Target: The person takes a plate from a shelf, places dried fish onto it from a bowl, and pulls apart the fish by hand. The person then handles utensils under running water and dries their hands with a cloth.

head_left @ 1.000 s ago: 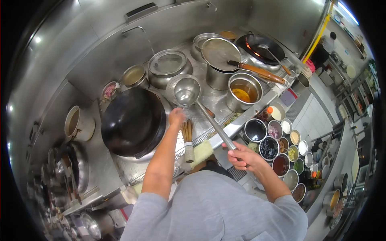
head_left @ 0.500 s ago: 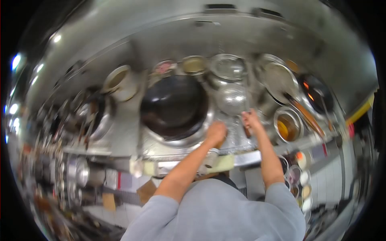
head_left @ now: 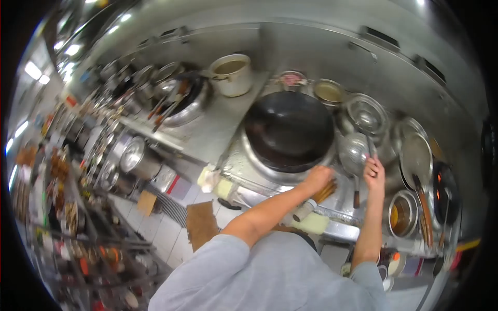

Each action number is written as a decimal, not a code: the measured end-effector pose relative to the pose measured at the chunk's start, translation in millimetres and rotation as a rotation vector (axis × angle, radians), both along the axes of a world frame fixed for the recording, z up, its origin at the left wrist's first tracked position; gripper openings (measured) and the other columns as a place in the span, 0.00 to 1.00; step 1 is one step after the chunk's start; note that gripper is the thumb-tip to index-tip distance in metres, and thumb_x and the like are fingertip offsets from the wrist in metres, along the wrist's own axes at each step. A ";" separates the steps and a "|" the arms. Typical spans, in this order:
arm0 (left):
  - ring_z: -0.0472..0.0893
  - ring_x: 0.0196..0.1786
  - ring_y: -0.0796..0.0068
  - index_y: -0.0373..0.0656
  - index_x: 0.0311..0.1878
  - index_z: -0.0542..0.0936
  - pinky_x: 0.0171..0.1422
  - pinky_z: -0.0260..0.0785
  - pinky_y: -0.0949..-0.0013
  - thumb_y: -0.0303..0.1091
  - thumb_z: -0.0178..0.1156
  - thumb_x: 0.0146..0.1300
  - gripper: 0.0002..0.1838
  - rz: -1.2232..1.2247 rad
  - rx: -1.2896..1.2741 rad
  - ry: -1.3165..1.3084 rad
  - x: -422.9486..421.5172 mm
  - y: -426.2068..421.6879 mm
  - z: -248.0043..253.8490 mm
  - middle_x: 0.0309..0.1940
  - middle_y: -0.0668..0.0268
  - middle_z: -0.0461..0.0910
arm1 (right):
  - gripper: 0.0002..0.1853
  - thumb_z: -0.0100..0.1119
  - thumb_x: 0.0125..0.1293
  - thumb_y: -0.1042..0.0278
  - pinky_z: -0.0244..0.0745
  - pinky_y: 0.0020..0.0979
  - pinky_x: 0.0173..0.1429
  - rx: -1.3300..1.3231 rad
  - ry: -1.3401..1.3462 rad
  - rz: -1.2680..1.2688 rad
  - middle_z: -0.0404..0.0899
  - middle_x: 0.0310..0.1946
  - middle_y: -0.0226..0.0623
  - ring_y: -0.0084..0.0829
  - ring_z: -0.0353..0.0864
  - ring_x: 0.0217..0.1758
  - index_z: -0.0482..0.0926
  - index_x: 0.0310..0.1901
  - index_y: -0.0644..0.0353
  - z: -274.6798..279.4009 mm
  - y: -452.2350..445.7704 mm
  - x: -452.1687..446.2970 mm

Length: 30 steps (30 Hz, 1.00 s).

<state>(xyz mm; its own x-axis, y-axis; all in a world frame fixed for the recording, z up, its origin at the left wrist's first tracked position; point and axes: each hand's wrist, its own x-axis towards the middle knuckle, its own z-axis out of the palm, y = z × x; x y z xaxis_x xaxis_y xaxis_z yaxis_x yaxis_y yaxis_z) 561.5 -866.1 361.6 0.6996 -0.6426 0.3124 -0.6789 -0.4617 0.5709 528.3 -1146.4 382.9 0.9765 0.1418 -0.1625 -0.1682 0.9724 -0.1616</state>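
Note:
My left hand [head_left: 318,179] is closed at the front right rim of a large black wok [head_left: 289,129]. A yellow-brown bundle like a bamboo wok brush [head_left: 326,191] sticks out beneath its fingers. My right hand [head_left: 374,171] is closed around the dark handle of a ladle [head_left: 369,144], which slopes up to a metal pot [head_left: 385,127] at the back. Left of that hand lies a round metal skimmer [head_left: 354,151], its wooden-ended handle pointing toward me. The wok's inside looks dark, with no food visible.
Behind the wok stand a bowl of pink food [head_left: 293,79] and a bowl of yellowish liquid [head_left: 328,91]. At right are a container of orange-brown liquid [head_left: 402,216], a large strainer [head_left: 416,158] and a burner glowing orange [head_left: 440,179]. A white pot [head_left: 231,78] stands back left.
The view has swung left, so the stove sits further right and more of the kitchen's left side shows. My right hand now appears further from the skimmer's handle.

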 end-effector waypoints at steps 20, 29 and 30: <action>0.81 0.40 0.72 0.42 0.39 0.83 0.46 0.73 0.70 0.26 0.64 0.49 0.12 0.139 -0.221 1.084 62.5 -157.3 -108.1 0.36 0.64 0.83 | 0.16 0.52 0.71 0.67 0.51 0.19 0.13 -0.599 0.432 -0.105 0.66 0.24 0.25 0.12 0.56 0.13 0.65 0.58 0.55 102.9 132.1 -258.2; 0.77 0.29 0.50 0.36 0.25 0.78 0.35 0.68 0.58 0.34 0.60 0.52 0.09 -0.226 0.003 0.251 32.8 -108.8 -61.2 0.25 0.48 0.79 | 0.13 0.53 0.71 0.66 0.49 0.18 0.14 -0.253 0.286 -0.213 0.66 0.24 0.23 0.11 0.56 0.14 0.68 0.54 0.56 -10.0 104.4 -206.9; 0.76 0.28 0.51 0.37 0.23 0.77 0.35 0.67 0.57 0.34 0.60 0.51 0.09 -0.127 0.022 0.231 23.1 -99.4 -54.3 0.23 0.48 0.77 | 0.12 0.53 0.71 0.65 0.50 0.18 0.15 -0.213 0.289 -0.241 0.66 0.24 0.23 0.11 0.57 0.14 0.69 0.53 0.55 -20.0 108.7 -194.5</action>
